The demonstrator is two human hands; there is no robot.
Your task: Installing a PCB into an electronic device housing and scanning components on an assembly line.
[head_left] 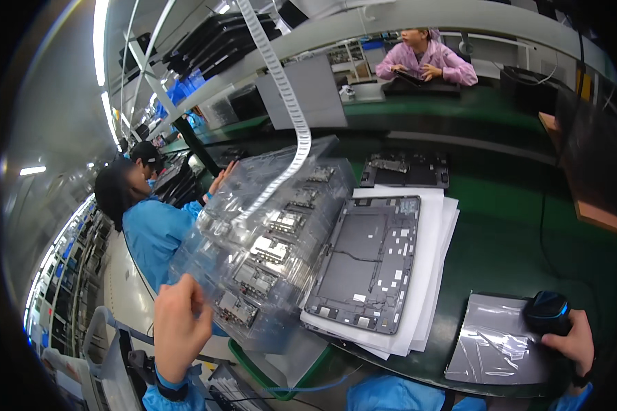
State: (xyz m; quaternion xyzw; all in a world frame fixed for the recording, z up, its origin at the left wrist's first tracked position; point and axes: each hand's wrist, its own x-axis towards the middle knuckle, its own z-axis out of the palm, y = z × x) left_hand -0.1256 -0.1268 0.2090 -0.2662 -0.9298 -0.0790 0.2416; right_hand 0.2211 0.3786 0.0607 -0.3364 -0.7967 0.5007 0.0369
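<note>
My left hand [180,327] is closed, fingers and thumb pinched at the near left edge of a clear plastic tray [296,296]. Metallic circuit boards [271,250] sit in a row in the tray's pockets. My right hand [577,344] is wrapped round a black handheld device [548,312] with a blue edge, over a shiny grey sheet [490,342]; its exact kind is unclear. Between my hands, a dark tablet-like housing [353,270] lies open side up on white sheets [428,274]. It has small white labels and a cable across it.
Another dark housing [418,170] with parts lies behind on the green bench [500,226]. A white slotted strip [295,109] hangs over the tray. At left, a person in blue [154,229] has a hand by the tray's far edge. A person in pink [428,63] sits opposite. A green-rimmed bin [243,359] stands below.
</note>
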